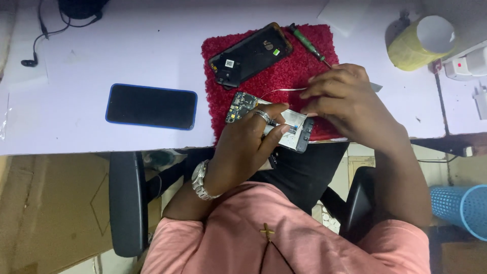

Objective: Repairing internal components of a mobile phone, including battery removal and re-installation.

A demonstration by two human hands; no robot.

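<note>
the opened phone (291, 131) sits at the centre of the frame, on the lower edge of the red mat (284, 76), clasped by the left hand (243, 147). the right hand (345, 99) pinches a thin white strip (286, 90); a hard tug could likely tear it. its fingertips hide the join. the phone overhangs the worktop (127, 45) and might slip. a green screwdriver (307, 43) lies above.

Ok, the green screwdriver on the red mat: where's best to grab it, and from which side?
Take the screwdriver by its green handle, the end farthest from the right hand. It lies flat and slanted on the mat, tip hidden under that hand, so come from above at the mat's far edge, fingers across the handle, clear of the open phone beside it.
</note>
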